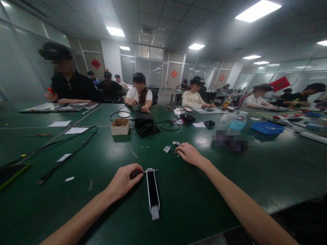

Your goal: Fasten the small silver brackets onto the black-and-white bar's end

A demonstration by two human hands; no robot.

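My left hand (127,178) pinches the thin metal piece that crosses the far end of a long, narrow device (153,189). This device has white edges, a black face and a grey block at its near end, and it lies lengthwise on the green table. My right hand (189,153) reaches out farther, its fingertips bent together down among tiny metal parts (178,154). What those fingertips hold, if anything, is too small to make out. Just left of them lie a small silvery plate with holes (167,149) and another small plate (175,143).
Beyond my hands stand an open cardboard box (120,127) and a black device (144,122) with cables. On the right are a bottle of blue liquid (237,124) and a blue tray (267,128). A black cable (74,153) crosses the left side. Several people sit opposite.
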